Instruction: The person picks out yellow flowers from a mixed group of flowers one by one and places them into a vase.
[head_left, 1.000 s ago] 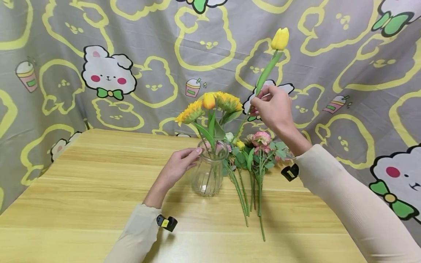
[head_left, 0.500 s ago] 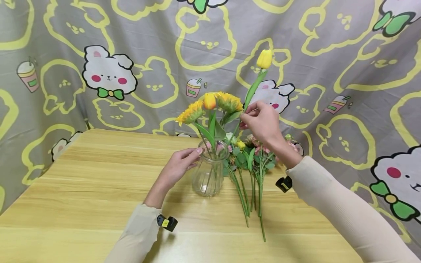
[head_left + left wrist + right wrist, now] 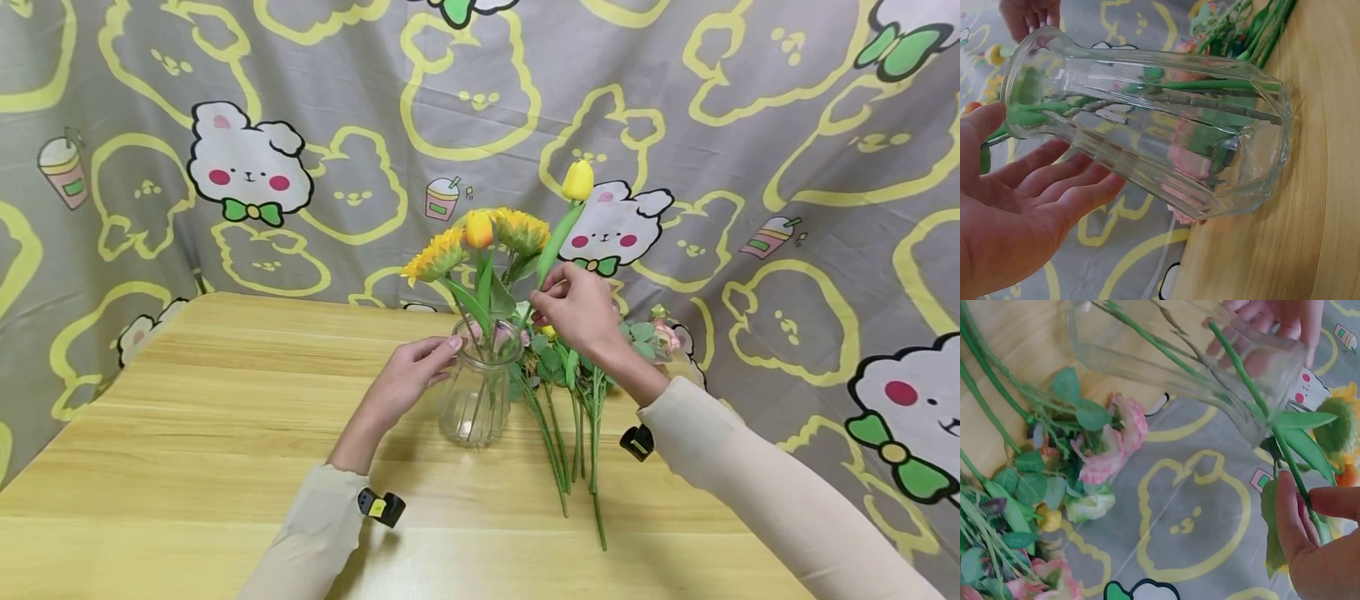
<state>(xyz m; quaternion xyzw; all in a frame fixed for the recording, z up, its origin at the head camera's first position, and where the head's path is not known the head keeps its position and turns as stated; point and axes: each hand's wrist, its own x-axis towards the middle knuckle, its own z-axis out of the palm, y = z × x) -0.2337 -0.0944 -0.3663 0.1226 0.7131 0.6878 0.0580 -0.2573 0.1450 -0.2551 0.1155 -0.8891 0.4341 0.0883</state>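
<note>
A clear glass vase (image 3: 459, 410) stands upright on the table, holding two sunflowers (image 3: 437, 255) and an orange-yellow tulip (image 3: 479, 229). My left hand (image 3: 408, 373) rests against its neck from the left, thumb at the rim; in the left wrist view the fingers lie fairly straight along the glass (image 3: 1147, 169). Between thumb and fingertips my right hand (image 3: 579, 310) pinches the green stem of a yellow tulip (image 3: 578, 180), just right of the vase mouth. The bloom leans up to the right. In the right wrist view the lower stem (image 3: 1235, 365) overlaps the vase.
Right of the vase lie several flowers with their stems (image 3: 558, 450) toward the front, among them pink blooms (image 3: 1113, 440), a white one (image 3: 1091, 503) and a small yellow bud (image 3: 1049, 519). A patterned grey curtain (image 3: 352, 75) hangs behind the wooden table (image 3: 225, 450).
My right hand has moved down and to the left with the yellow tulip, bringing its stem to the vase mouth. The left hand and the vase have stayed in place.
</note>
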